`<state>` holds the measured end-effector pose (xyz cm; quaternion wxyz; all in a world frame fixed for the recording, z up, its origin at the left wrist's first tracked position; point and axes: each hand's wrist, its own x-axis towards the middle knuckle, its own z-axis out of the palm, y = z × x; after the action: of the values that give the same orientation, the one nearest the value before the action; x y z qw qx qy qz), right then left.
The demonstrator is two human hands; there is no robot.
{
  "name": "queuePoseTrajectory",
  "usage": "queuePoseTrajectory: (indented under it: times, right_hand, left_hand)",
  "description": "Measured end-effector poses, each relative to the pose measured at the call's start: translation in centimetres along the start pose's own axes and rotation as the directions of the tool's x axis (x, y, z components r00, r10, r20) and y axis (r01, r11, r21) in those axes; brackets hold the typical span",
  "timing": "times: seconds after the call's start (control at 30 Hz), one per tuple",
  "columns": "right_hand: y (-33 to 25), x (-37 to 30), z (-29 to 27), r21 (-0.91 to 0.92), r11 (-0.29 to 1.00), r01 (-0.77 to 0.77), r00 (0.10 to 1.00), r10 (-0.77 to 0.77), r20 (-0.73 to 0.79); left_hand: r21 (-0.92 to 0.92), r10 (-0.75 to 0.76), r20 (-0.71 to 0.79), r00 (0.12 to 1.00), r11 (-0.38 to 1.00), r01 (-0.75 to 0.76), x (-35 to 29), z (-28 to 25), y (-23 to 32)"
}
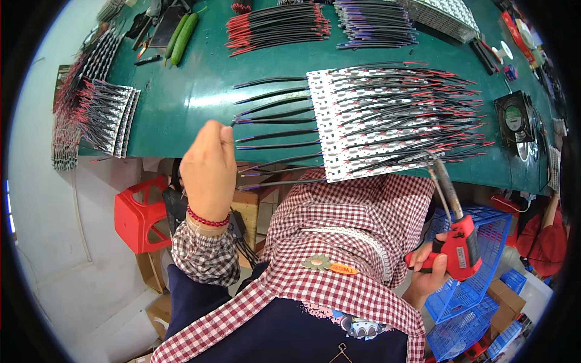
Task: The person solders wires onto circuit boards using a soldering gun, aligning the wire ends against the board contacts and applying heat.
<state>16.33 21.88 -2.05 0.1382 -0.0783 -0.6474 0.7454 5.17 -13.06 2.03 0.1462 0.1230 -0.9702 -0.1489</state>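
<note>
My left hand [209, 162] is closed in a pinch at the left of the panel, its fingertips on the end of a black wire [272, 120]. That wire runs to the left edge of a white circuit board panel [330, 139], which lies near the table's front edge. More black wires [399, 115] with red ends lie across the panel and stick out past its right side. My right hand [431, 266] grips a red soldering gun [461, 251] by its handle. The gun points up, its metal tip over the wires at the panel's lower right.
On the green table [200, 72], bundles of red-ended wires [275, 29] and purple-ended wires [375, 24] lie at the back. Two cucumbers [184, 37] are at the back left, near stacked wired panels [109, 118]. A small black fan [515, 118] stands at right; blue crates [469, 284] are below.
</note>
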Motion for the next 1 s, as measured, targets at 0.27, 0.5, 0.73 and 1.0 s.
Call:
queuePoseTrajectory:
  times: [0.27, 0.5, 0.73, 1.0]
  right_hand:
    - [-1.7, 2.2, 0.5, 0.104, 0.979, 0.177, 0.984, -0.179, 0.006]
    - [-2.4, 2.3, -1.5, 0.093, 0.975, 0.201, 0.974, -0.189, -0.129]
    - [-3.9, 3.8, -1.3, 0.233, 0.946, 0.227, 0.964, -0.183, -0.195]
    - [-4.4, 5.5, 1.1, 0.398, 0.885, 0.242, 0.967, -0.185, -0.176]
  left_hand:
    - [-0.275, 0.478, 0.379, 0.793, 0.876, -0.396, -0.8, 5.9, 11.2]
    - [-0.227, 0.531, 0.274, 0.802, 0.846, -0.482, -0.3, 7.4, 11.3]
    - [-0.298, 0.497, 0.216, 0.841, 0.853, -0.428, 0.3, 9.2, 10.9]
    - [-0.487, 0.412, 0.177, 0.894, 0.826, -0.284, 0.0, 8.5, 10.9]
